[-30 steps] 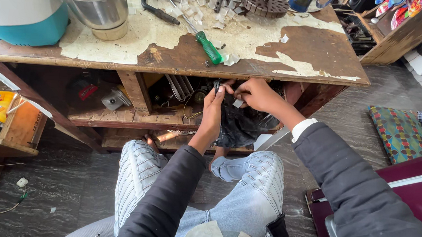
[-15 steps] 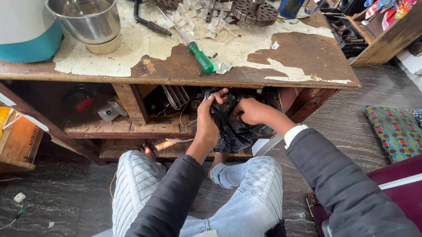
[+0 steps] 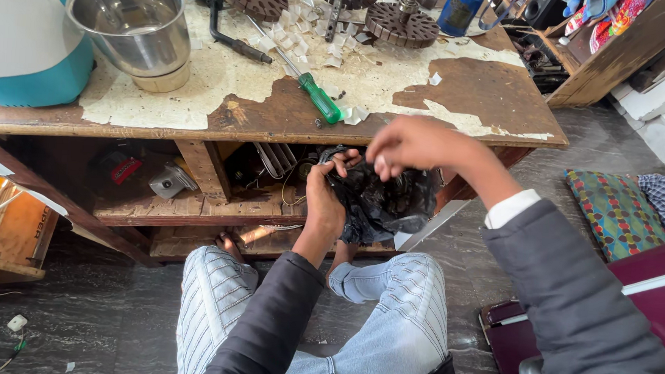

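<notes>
Crumpled black plastic bag (image 3: 381, 201) hangs in front of the workbench (image 3: 497, 93), just below its front edge and above the person's knees. Left hand (image 3: 324, 198) is clamped on the bag's left rim, fingers curled into the plastic. Right hand (image 3: 410, 144) hovers at the bag's mouth with fingertips bunched downward; whether it pinches the plastic or something small cannot be told. What lies inside the bag is hidden by its folds. On the benchtop just above lie a green-handled screwdriver (image 3: 318, 99) and a steel bowl (image 3: 132, 21); the shelf (image 3: 195, 206) underneath is dim and its clutter hard to make out.
</notes>
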`<state>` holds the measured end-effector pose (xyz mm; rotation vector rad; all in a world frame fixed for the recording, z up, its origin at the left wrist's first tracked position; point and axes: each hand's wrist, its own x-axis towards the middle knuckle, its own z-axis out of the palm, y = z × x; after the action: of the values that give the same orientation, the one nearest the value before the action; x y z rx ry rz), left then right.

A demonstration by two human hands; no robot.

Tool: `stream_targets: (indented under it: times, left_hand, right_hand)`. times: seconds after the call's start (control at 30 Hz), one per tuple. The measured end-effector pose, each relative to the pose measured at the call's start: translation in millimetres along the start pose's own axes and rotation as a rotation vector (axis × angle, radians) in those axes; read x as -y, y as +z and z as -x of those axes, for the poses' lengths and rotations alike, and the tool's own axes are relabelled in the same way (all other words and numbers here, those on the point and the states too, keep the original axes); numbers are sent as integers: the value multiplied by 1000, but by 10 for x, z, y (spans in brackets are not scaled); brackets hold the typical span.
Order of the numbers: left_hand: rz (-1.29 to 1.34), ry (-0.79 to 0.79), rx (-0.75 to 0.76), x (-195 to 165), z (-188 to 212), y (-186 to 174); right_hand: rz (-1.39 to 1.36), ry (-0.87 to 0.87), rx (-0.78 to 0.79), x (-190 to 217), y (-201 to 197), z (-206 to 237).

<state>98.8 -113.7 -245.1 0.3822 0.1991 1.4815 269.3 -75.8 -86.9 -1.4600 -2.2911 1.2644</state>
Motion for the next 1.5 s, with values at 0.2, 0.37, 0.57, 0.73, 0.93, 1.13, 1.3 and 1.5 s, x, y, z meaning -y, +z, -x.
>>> stream_targets:
  times: [0.2, 0.37, 0.57, 0.73, 0.93, 1.13, 1.3, 1.5]
  left_hand:
    - [-76, 27, 47, -59, 64, 36]
    - [-82, -34, -9, -208, 127, -50]
    - [-151, 2, -6, -187, 121, -99]
    - [-133, -27, -16, -126, 155, -149]
    - [-166, 9, -6, -72, 149, -166]
    - [-222, 28, -86, -68, 64, -85]
    - [-206, 48, -97, -49, 31, -35]
    - [-167, 24, -113, 2, 67, 32]
  right_hand:
    - [353, -357, -526, 113, 72, -270]
    - [545, -285, -509, -36, 269, -596]
    - [614, -258, -576, 2, 315, -556]
    - [582, -368, -613, 108, 300, -421]
    - [556, -474, -638, 132, 268, -275]
    - [581, -432, -580, 123, 142, -205]
    - [610, -435, -568, 137, 96, -133]
    - [574, -331, -534, 164, 84, 57]
